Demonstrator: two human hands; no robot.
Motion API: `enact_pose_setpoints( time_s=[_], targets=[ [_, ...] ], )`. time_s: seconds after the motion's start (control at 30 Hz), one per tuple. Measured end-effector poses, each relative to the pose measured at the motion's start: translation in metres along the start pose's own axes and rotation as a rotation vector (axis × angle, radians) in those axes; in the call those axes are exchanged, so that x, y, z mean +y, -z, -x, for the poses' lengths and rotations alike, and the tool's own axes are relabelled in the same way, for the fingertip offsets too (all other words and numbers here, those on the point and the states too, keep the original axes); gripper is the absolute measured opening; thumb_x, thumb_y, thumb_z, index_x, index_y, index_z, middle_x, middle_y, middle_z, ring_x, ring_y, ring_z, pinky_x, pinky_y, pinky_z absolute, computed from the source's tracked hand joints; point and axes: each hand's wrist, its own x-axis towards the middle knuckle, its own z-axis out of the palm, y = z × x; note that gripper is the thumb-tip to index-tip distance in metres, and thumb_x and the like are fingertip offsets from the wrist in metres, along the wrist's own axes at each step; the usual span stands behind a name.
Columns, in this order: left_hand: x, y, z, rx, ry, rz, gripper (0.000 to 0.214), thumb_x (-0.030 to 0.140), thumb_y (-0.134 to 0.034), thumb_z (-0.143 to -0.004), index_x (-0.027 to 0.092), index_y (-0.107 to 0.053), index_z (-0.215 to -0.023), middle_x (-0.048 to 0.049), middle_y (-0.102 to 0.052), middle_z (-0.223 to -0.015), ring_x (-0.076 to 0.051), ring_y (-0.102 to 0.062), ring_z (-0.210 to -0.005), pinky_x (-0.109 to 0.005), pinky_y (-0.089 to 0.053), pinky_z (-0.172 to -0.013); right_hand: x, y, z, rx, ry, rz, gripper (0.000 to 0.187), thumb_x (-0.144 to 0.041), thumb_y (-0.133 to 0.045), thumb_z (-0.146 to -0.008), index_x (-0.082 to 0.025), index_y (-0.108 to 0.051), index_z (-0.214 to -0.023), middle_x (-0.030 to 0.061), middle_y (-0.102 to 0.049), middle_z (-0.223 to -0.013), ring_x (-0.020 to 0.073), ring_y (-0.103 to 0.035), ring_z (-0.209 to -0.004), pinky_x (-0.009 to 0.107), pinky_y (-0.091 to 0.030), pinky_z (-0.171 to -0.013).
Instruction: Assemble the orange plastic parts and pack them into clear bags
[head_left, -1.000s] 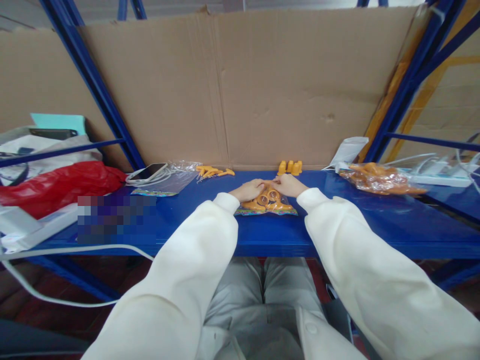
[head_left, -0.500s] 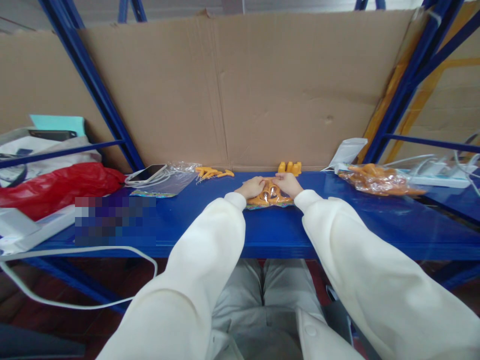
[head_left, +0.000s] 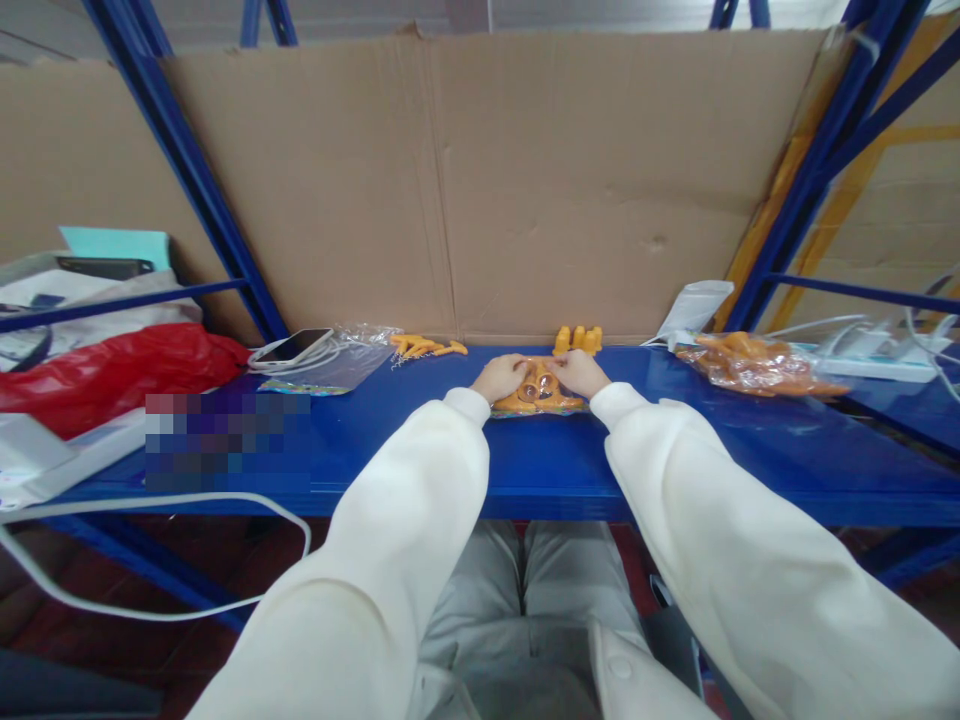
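Pinching the top edge of a clear bag of orange toy pieces (head_left: 537, 388), the left hand (head_left: 501, 377) and right hand (head_left: 577, 372) grasp it from either side. It lies near the blue shelf's (head_left: 750, 450) back edge, midway along, just before small orange cones (head_left: 578, 339).

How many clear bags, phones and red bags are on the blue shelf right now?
Clear bags: 3, namely the packet of orange parts under the left hand and right hand, an empty-looking bag, and a full bag
Phones: 1, the white phone
Red bags: 1, the red bag
Total: 5
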Motion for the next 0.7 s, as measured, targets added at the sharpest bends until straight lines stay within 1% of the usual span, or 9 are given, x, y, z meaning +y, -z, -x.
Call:
enact_pose_setpoints(
  time_s=[0.03, 0.07, 0.13, 0.2, 0.33, 0.5, 0.7],
  targets=[
    [0.0, 0.0, 0.001, 0.013, 0.0, 0.005, 0.041, 0.024, -0.043, -0.101, 0.018, -0.071, -0.13, -0.0068, -0.07, -0.138, -0.023, -0.062, -0.132, -0.031, -0.043, -0.116, -0.004, 0.004, 0.002, -0.015, -0.065, 0.015, 0.038, -0.032, -0.048, -0.096, -0.01, -0.079, -0.102, 0.0206, -0.08, -0.094, 0.036, -0.075, -0.107, 0.041, -0.055, -0.099],
    [-0.001, 0.0, 0.001, 0.024, 0.003, 0.008, 0.041, 0.023, -0.043, -0.101, 0.019, -0.071, -0.129, -0.0063, -0.07, -0.137, -0.023, -0.063, -0.131, -0.031, -0.044, -0.116, -0.009, 0.008, 0.004, -0.018, -0.101, 0.024, 0.037, -0.03, -0.048, -0.096, -0.009, -0.079, -0.1, 0.0226, -0.079, -0.099, 0.0379, -0.074, -0.11, 0.042, -0.055, -0.1],
    [-0.001, 0.0, 0.001, 0.046, 0.018, 0.002, 0.04, 0.023, -0.043, -0.101, 0.019, -0.072, -0.128, -0.0062, -0.072, -0.134, -0.023, -0.064, -0.129, -0.031, -0.046, -0.114, -0.017, 0.014, 0.007, -0.023, -0.147, 0.032, 0.036, -0.027, -0.05, -0.095, -0.008, -0.08, -0.1, 0.0248, -0.078, -0.105, 0.041, -0.072, -0.113, 0.045, -0.054, -0.101],
    [-0.002, 0.0, 0.002, 0.065, 0.042, -0.014, 0.04, 0.022, -0.043, -0.101, 0.018, -0.072, -0.128, -0.0079, -0.074, -0.131, -0.024, -0.066, -0.126, -0.031, -0.047, -0.112, -0.023, 0.018, 0.01, -0.015, -0.176, 0.024, 0.036, -0.024, -0.05, -0.094, -0.007, -0.08, -0.099, 0.0247, -0.078, -0.106, 0.0412, -0.072, -0.112, 0.045, -0.054, -0.102],
    [-0.002, 0.0, 0.002, 0.094, 0.091, -0.055, 0.038, 0.021, -0.044, -0.101, 0.015, -0.073, -0.125, -0.0117, -0.075, -0.128, -0.024, -0.067, -0.124, -0.031, -0.048, -0.11, -0.027, 0.022, 0.012, 0.003, -0.189, 0.03, 0.035, -0.019, -0.047, -0.094, -0.007, -0.08, -0.095, 0.0221, -0.079, -0.099, 0.0365, -0.074, -0.107, 0.04, -0.054, -0.101],
    [-0.002, 0.0, 0.002, 0.102, 0.121, -0.079, 0.036, 0.02, -0.045, -0.101, 0.016, -0.076, -0.119, -0.0111, -0.076, -0.125, -0.023, -0.068, -0.123, -0.029, -0.048, -0.108, -0.031, 0.024, 0.014, -0.02, -0.196, 0.062, 0.033, -0.015, -0.047, -0.091, -0.006, -0.079, -0.092, 0.0213, -0.079, -0.094, 0.0332, -0.075, -0.101, 0.037, -0.054, -0.093],
    [-0.001, 0.001, 0.003, 0.096, 0.13, -0.043, 0.035, 0.02, -0.046, -0.101, 0.016, -0.076, -0.119, -0.0116, -0.076, -0.125, -0.024, -0.068, -0.122, -0.03, -0.049, -0.106, -0.029, 0.025, 0.013, -0.035, -0.164, 0.071, 0.03, -0.016, -0.05, -0.091, -0.01, -0.077, -0.081, 0.0193, -0.078, -0.086, 0.0345, -0.074, -0.1, 0.038, -0.053, -0.092]
  ],
)
